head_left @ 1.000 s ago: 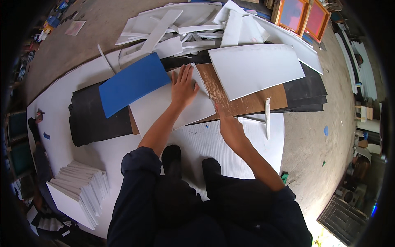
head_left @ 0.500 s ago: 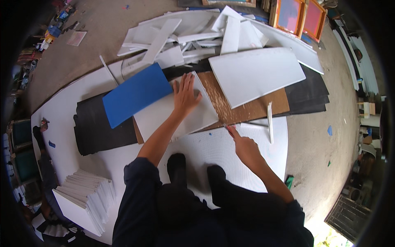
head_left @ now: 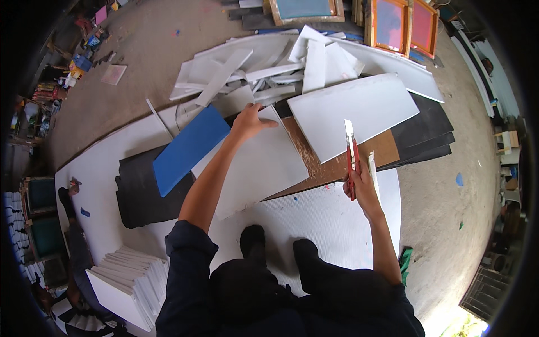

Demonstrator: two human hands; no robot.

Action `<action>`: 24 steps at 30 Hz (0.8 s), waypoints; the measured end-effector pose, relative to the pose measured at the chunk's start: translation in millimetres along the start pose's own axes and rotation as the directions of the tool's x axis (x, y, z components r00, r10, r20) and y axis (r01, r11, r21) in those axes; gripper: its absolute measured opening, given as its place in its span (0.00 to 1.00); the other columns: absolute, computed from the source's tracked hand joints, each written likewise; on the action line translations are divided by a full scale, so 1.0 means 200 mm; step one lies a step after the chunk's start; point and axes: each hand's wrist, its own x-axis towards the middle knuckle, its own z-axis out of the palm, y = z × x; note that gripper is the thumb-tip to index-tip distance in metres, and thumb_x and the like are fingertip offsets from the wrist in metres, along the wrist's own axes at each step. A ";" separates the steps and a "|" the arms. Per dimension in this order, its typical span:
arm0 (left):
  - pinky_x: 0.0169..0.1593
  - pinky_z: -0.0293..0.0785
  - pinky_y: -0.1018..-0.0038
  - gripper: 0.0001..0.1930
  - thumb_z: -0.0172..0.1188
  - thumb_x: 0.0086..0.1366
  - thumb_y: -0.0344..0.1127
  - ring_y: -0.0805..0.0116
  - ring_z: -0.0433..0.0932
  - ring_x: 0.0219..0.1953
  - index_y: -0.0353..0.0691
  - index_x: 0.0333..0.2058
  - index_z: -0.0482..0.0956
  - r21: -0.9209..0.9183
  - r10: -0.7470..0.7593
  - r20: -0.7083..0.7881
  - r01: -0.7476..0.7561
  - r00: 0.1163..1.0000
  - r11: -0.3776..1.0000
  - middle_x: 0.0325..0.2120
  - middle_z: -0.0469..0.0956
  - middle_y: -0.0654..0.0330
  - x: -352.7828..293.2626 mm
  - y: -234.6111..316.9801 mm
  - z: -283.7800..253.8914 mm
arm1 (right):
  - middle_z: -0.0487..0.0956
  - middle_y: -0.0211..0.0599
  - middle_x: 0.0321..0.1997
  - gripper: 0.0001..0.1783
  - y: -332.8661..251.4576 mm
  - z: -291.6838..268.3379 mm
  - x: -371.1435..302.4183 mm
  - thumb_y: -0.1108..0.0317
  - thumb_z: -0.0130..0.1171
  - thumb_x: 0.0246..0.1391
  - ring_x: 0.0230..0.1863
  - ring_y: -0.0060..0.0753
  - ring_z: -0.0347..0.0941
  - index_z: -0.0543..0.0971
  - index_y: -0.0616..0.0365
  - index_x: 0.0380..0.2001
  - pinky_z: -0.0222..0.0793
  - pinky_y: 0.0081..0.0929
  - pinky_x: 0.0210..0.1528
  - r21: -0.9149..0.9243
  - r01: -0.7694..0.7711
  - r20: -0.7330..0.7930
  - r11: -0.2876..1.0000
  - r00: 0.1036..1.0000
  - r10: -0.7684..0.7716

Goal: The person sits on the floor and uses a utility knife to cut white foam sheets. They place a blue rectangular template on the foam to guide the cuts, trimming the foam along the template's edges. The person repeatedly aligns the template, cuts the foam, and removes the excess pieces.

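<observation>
My left hand (head_left: 251, 122) is closed over the far edge of a white board (head_left: 259, 163), with the fingers bent past the edge and the thumb on its top face. My right hand (head_left: 364, 188) holds a red utility knife (head_left: 352, 154) upright, its bare blade pointing away from me. The knife hangs above the near part of another white board (head_left: 356, 109) and apart from the board under my left hand. Beneath both boards lies a scratched brown board (head_left: 383, 148). A blue sheet (head_left: 191, 150) rests at the left, against the first white board.
Black sheets (head_left: 146, 194) stick out at both ends. White offcuts (head_left: 224, 76) are heaped at the far side. A stack of white panels (head_left: 129, 283) stands at lower left. Framed screens (head_left: 390, 25) lie at far right. My feet are on a white sheet (head_left: 337, 236).
My left hand went from lying flat on the white board to gripping its far edge. My right hand lifted the knife off the board's near corner. The board has turned slightly.
</observation>
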 end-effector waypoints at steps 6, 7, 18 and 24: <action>0.41 0.68 0.71 0.27 0.62 0.52 0.51 0.61 0.74 0.36 0.31 0.39 0.71 -0.283 0.238 -0.216 -0.294 0.947 0.913 0.34 0.75 0.49 -0.02 0.44 -0.35 | 0.67 0.29 0.22 0.11 -0.32 -0.11 -0.16 0.66 0.37 0.60 0.17 0.17 0.62 0.64 0.59 0.41 0.54 0.16 0.15 0.132 0.187 -0.013 0.973 0.982 -0.187; 0.35 0.67 0.73 0.22 0.59 0.56 0.48 0.66 0.70 0.28 0.30 0.35 0.71 -0.271 0.291 -0.160 -0.325 0.943 0.906 0.27 0.75 0.52 -0.03 0.51 -0.41 | 0.66 0.29 0.22 0.10 -0.38 -0.12 -0.20 0.66 0.37 0.60 0.17 0.17 0.62 0.64 0.59 0.41 0.55 0.16 0.16 0.183 0.201 -0.025 0.962 0.979 -0.200; 0.24 0.61 0.67 0.17 0.53 0.61 0.44 0.64 0.60 0.16 0.31 0.33 0.70 -0.181 0.357 -0.686 -0.624 0.634 0.760 0.14 0.66 0.51 -0.62 1.06 -0.72 | 0.65 0.27 0.16 0.11 -0.78 -0.09 -0.69 0.66 0.42 0.60 0.13 0.15 0.59 0.67 0.62 0.40 0.53 0.16 0.13 0.021 0.585 -0.180 0.811 0.800 -0.573; 0.24 0.64 0.62 0.17 0.52 0.61 0.43 0.45 0.70 0.20 0.31 0.37 0.69 -0.036 0.361 -0.616 -0.483 0.700 0.875 0.16 0.70 0.43 -0.90 1.15 -0.76 | 0.69 0.33 0.15 0.11 -0.87 0.03 -0.74 0.66 0.45 0.58 0.14 0.22 0.66 0.68 0.65 0.36 0.62 0.21 0.17 -0.263 0.696 -0.111 0.667 0.666 -0.738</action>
